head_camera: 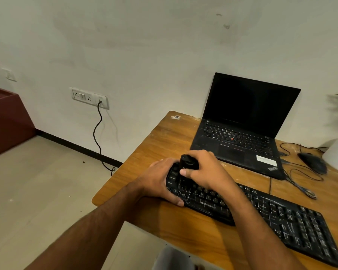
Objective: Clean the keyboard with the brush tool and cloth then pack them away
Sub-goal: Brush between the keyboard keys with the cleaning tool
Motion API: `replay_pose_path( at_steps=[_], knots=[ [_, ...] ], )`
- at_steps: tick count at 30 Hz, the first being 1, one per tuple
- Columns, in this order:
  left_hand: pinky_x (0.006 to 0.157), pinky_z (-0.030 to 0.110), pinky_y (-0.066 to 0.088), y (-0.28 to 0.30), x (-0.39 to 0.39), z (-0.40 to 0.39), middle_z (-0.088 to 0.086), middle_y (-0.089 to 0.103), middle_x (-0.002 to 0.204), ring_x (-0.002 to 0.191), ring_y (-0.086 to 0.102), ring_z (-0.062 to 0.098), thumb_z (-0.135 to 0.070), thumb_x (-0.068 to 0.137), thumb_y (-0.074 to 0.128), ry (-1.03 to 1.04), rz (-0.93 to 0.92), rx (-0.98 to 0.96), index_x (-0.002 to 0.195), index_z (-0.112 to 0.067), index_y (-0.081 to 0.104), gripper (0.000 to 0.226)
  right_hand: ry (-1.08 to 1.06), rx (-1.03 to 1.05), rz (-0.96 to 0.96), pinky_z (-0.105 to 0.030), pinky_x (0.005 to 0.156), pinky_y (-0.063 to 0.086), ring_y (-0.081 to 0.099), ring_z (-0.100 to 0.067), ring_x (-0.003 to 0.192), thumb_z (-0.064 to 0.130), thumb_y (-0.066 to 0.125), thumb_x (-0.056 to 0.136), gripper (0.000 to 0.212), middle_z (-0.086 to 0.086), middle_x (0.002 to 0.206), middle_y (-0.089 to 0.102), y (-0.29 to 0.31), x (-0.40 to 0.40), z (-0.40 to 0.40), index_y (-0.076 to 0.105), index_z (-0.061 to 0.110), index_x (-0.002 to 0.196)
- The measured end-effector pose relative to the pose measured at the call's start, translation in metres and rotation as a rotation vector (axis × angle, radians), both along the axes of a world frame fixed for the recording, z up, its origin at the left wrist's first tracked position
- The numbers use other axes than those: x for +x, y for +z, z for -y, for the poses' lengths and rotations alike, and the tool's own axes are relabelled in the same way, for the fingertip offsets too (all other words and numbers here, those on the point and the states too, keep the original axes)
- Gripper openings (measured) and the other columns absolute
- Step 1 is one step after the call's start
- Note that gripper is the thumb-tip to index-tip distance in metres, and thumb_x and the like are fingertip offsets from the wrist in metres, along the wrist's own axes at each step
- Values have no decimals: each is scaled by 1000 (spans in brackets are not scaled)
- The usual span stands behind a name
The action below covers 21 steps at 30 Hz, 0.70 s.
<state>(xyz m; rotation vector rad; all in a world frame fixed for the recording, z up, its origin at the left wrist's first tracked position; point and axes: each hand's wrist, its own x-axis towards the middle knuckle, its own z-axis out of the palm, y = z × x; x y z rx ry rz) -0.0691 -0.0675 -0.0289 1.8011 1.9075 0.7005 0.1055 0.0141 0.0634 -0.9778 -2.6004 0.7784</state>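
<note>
Our right hand (204, 168) is clenched around the black brush tool (187, 163), fingers wrapped over its rounded top and the thumb pressed against its side. The tool stands roughly upright over the left end of the keyboard (261, 213); we cannot tell whether its lower end touches the keys, since that part is dark and blurred. Our left hand (157, 182) lies over the keyboard's left edge, fingers curled across its far corner and the thumb hooked under its near edge, so it grasps that end.

The keyboard is a long, flat slab of black plastic with worn white legends and pale scuffs on the keys. It lies diagonally on the wooden table (164, 137), whose surface is warm brown with a visible grain and a rounded corner.

Beyond the keyboard stands an open black laptop (242, 121), matte, its screen dark, with a white sticker on the palm rest. To the right of the laptop sit a glossy black mouse (313, 162) and a loop of thin black cable (300, 180). Left of the table, a white socket plate (89, 97) is set in the pale wall, with a black cord hanging from it.

We see no cloth.
</note>
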Motion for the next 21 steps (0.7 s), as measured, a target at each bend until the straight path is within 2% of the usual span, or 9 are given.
replay_pose_path(
  at_steps=[3,5,8,10,14,17,19,21],
  knots=[
    [122,43,31,-2,-1,2,-22,48,143,133,44,6,-77,45,91,6,9,5,151,-40,32,126,-87,-28,-103,-37,77,55,64,-17,92,30,79,84,21,2,96,68,-2,0,-5,68,25,101],
    [123,41,30,0,1,2,-20,47,146,135,42,7,-74,47,92,2,7,2,153,-38,31,127,-106,-12,-83,-39,78,56,64,-17,91,31,78,84,19,4,94,68,-6,0,-3,67,27,99],
    [123,41,29,0,1,2,-21,47,145,134,43,6,-75,47,92,5,9,7,152,-38,32,126,-34,-83,-43,-35,75,53,65,-15,90,29,79,84,15,4,93,69,-1,4,-6,66,29,92],
    [124,42,28,0,0,1,-21,48,144,134,44,5,-77,46,90,1,6,11,152,-38,32,127,-80,-124,-122,-33,72,53,66,-16,87,27,79,84,14,2,90,70,2,6,-9,66,26,89],
    [123,45,30,-1,0,1,-22,48,144,134,45,5,-79,46,89,-1,6,4,152,-39,32,127,-93,-37,-133,-36,73,56,66,-14,83,28,78,85,15,5,87,68,-10,7,7,66,25,92],
    [123,46,31,-1,0,1,-23,49,143,134,46,4,-80,45,89,-1,12,6,151,-41,33,126,-47,-88,-84,-35,75,57,67,-13,86,28,79,85,18,5,91,70,-5,11,6,69,24,99],
    [124,47,29,-2,0,2,-23,49,143,134,45,4,-79,46,89,-4,17,5,152,-40,32,126,-81,-120,-136,-35,75,57,67,-14,85,27,79,85,15,5,88,71,-2,12,2,69,25,95],
    [124,47,27,-2,0,2,-23,48,144,135,44,4,-79,46,89,-4,14,2,153,-40,31,128,-142,-31,-175,-33,74,55,65,-13,86,28,78,85,14,7,86,68,-8,11,5,67,26,93]
  ],
)
